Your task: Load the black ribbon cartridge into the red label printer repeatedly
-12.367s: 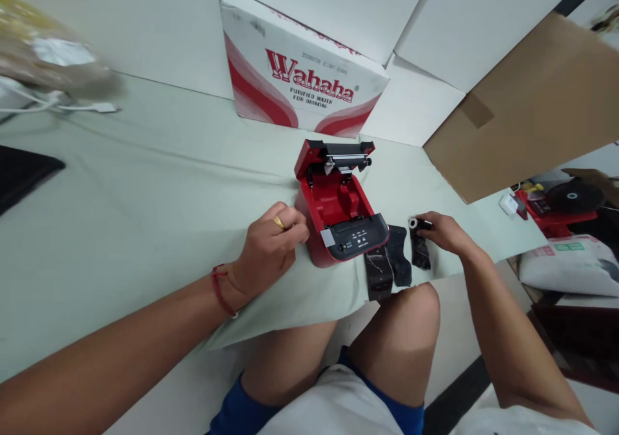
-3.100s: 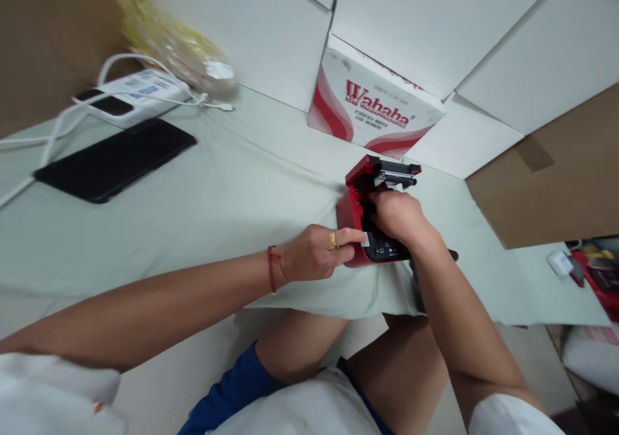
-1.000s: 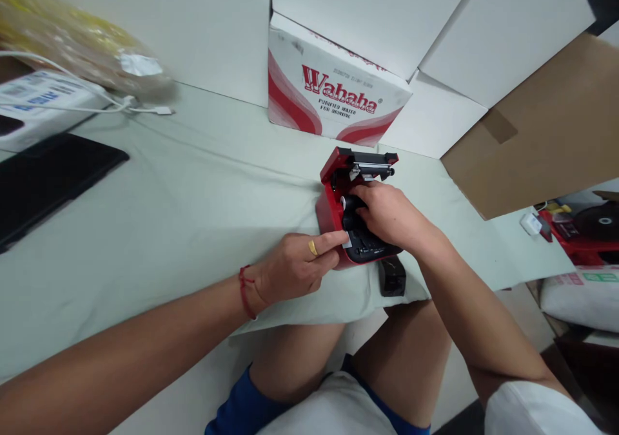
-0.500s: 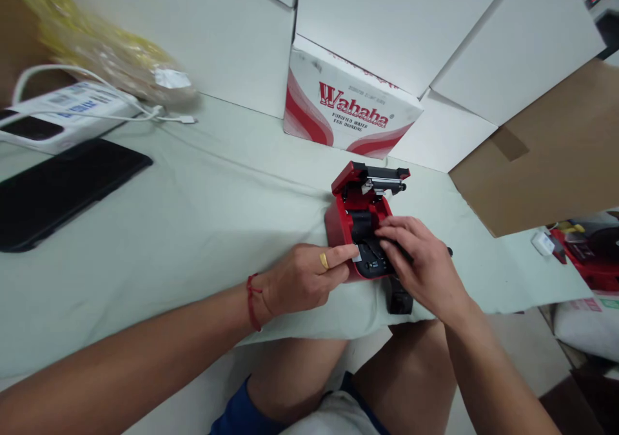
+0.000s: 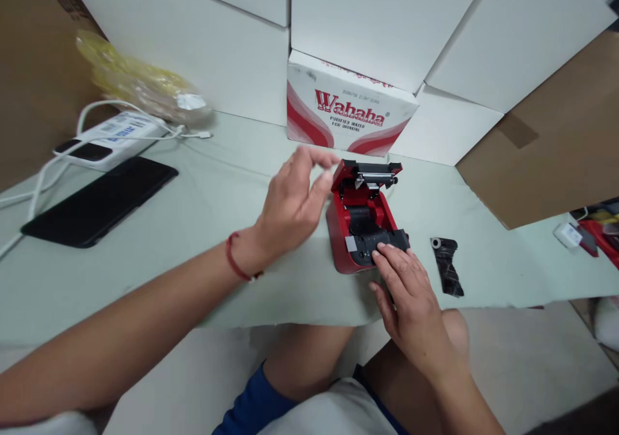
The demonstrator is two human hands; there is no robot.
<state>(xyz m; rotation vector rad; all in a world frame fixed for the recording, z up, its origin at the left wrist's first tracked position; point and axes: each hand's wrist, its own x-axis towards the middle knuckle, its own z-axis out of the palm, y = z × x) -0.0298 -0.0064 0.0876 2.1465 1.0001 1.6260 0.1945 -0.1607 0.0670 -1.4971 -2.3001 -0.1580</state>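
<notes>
A small red label printer (image 5: 338,241) stands on the cloth with its lid (image 5: 370,172) raised, showing a black roll (image 5: 358,219) inside. My left hand (image 5: 294,200) is up at the lid's left edge, thumb and index finger curved and apart, with nothing seen between them. Flat fingers of my right hand (image 5: 406,293) rest on the printer's black front part (image 5: 374,245). Beside that part, at its left, a small whitish label (image 5: 351,244) shows. To the right of the printer lies a crumpled black strip of ribbon (image 5: 447,267) with a small core at one end.
Behind the printer stands a white and red Wahaha carton (image 5: 351,109) against white boxes (image 5: 382,29). A black phone (image 5: 104,200), a white power strip (image 5: 116,142) with cables and a yellowish plastic bag (image 5: 140,80) lie at left. A brown cardboard box (image 5: 536,145) borders the right.
My left hand has lifted from the printer's front to the lid's left edge. My right hand has flattened onto the front part. The black ribbon strip now lies farther right on the cloth.
</notes>
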